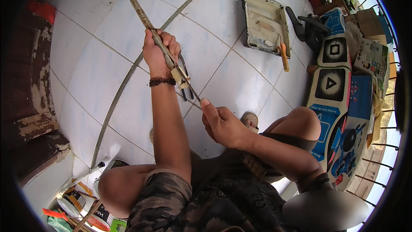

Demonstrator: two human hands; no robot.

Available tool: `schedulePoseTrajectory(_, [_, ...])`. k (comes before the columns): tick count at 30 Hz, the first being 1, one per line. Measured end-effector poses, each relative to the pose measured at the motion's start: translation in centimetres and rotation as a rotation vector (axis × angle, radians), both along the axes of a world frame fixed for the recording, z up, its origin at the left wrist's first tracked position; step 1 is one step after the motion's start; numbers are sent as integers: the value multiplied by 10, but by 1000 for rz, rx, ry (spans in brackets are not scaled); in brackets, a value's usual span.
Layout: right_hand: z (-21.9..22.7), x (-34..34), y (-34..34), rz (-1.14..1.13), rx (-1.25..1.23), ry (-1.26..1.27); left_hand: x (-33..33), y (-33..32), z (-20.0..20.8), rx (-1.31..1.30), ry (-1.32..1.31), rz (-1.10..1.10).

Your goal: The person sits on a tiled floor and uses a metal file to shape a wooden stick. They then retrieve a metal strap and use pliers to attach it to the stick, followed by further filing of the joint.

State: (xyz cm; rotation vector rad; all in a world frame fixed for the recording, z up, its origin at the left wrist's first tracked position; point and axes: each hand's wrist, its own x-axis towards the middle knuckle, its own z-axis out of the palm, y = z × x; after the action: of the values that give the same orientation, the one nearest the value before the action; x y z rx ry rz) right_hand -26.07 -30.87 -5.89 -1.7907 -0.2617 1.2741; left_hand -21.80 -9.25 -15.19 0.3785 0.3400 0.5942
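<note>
My left hand (161, 50) is wrapped round a long, paint-stained pole (136, 8) that slants up toward the far left. Just below that fist, a pale, chipped-looking piece (177, 76) sits at the pole's near end. A thin dark metal rod (195, 94) runs from this end to my right hand (225, 124), which is closed on it with the thumb pressed along the top. What the right fist covers is hidden. Behind the pole end, a dark two-armed tool (185, 91), perhaps pliers, shows in part; whether it touches the pole I cannot tell.
A paint-crusted tray (267, 22) lies on the tiled floor (214, 38) at the far right, an orange-handled tool (283, 56) on its edge. Boxes and a printed mat (332, 86) line the right side. Peeling dark wood (36, 103) stands left, paint cans (73, 202) lower left.
</note>
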Motion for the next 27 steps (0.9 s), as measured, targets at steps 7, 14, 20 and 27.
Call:
schedulePoseTrajectory(7, [6, 0, 0, 79, -75, -61, 0, 6, -11, 9, -81, -49])
schedulePoseTrajectory(14, [34, 16, -28, 138, -22, -2, -3, 11, -15, 34, -142, -66])
schedulePoseTrajectory(20, [36, 14, -24, 124, 170, -517, 2, 7, -5, 16, -179, -56])
schedulePoseTrajectory(27, [31, 8, -2, 162, 110, -777, 5, 8, 3, -34, -145, -35])
